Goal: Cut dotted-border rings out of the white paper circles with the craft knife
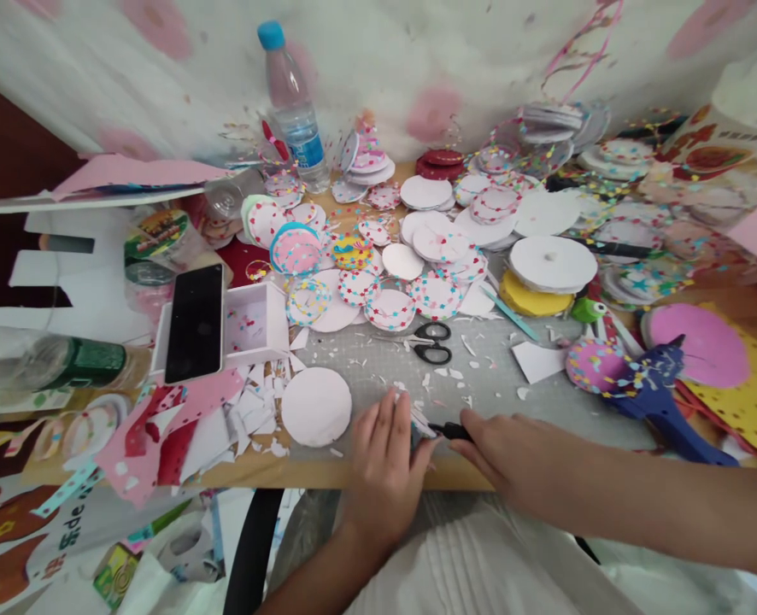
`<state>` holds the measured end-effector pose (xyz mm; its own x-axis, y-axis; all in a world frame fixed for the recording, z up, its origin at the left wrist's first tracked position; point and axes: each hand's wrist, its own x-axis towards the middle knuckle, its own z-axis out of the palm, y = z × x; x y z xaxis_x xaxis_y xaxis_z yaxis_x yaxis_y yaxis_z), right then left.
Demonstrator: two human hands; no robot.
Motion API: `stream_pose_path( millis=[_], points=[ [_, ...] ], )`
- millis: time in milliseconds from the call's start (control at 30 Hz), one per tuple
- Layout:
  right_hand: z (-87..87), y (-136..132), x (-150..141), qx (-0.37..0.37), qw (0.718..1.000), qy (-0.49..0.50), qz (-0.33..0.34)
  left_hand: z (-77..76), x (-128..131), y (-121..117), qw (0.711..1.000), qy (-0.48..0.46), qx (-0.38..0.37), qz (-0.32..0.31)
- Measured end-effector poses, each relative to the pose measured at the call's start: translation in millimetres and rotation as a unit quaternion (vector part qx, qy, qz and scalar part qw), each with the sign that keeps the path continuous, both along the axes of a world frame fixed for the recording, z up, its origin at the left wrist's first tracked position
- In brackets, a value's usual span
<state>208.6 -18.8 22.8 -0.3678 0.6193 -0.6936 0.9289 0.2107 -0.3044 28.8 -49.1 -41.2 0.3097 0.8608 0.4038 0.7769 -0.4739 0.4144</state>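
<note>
At the table's front edge, my left hand (384, 457) is closed round a small white layered cardboard piece (422, 420), its fingers covering much of it. My right hand (497, 444) grips a black craft knife (448, 430), whose tip meets the right side of that piece; the blade itself is hard to make out. Left of my left hand lies a plain white disc (316, 407). Black-handled scissors (432, 343) rest on the grey cutting mat (378, 376) beyond my hands, among white paper scraps.
Many decorated round discs (390, 309) crowd the back. A water bottle (295, 111) stands behind them. To the left are a phone (195, 323) on a white box (256, 320) and a lying bottle (45, 359). A blue glue gun (666, 406) lies at the right.
</note>
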Motion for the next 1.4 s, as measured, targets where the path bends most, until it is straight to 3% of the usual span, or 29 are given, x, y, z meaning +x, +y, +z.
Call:
stream_pose_path(
  millis=[200, 333, 433, 533, 633, 700, 833, 1000, 1133, 1267, 1333, 1400],
  points=[
    [3.9, 9.2, 11.4, -0.008, 0.997, 0.073, -0.03, 3.8, -8.2, 20.0, 0.997, -0.074, -0.033, 0.008],
    [23.0, 18.2, 17.9, -0.055, 0.979, 0.162, -0.111, 24.5, -17.5, 37.0, 0.988, -0.129, -0.09, -0.008],
    [31.5, 20.4, 20.7, -0.16, 0.936, 0.233, -0.209, 45.3, -26.3, 45.1, 0.982, -0.143, -0.125, -0.018],
    [28.9, 14.8, 20.9, -0.301, 0.863, 0.269, -0.305, 61.2, -34.7, 45.6, 0.981, -0.134, -0.135, -0.04],
    [23.3, 4.0, 19.0, -0.342, 0.83, 0.283, -0.338, 69.8, -38.4, 39.9, 0.979, -0.132, -0.143, -0.056],
    [22.1, -3.9, 17.2, -0.305, 0.85, 0.276, -0.329, 72.0, -36.8, 35.2, 0.979, -0.124, -0.15, -0.056],
    [26.3, -18.7, 12.7, -0.123, 0.92, 0.275, -0.25, 71.0, -27.5, 28.5, 0.973, -0.117, -0.194, -0.034],
    [29.3, -37.0, 6.0, 0.038, 0.957, 0.239, -0.159, 67.0, -16.1, 20.9, 0.94, -0.19, -0.284, -0.012],
    [25.5, -51.5, 9.4, 0.086, 0.965, 0.204, -0.138, 65.4, -17.0, 18.7, 0.945, -0.228, -0.233, 0.005],
    [15.4, -66.6, 34.0, 0.099, 0.962, 0.196, -0.164, 66.1, -39.2, 29.3, 0.945, -0.253, -0.158, 0.131],
    [8.4, -68.8, 47.1, 0.103, 0.953, 0.2, -0.204, 66.3, -52.0, 34.5, 0.915, -0.327, -0.18, 0.151],
    [4.1, -63.5, 51.5, 0.115, 0.936, 0.226, -0.246, 65.1, -58.0, 36.2, 0.863, -0.428, -0.251, 0.098]
  ],
)
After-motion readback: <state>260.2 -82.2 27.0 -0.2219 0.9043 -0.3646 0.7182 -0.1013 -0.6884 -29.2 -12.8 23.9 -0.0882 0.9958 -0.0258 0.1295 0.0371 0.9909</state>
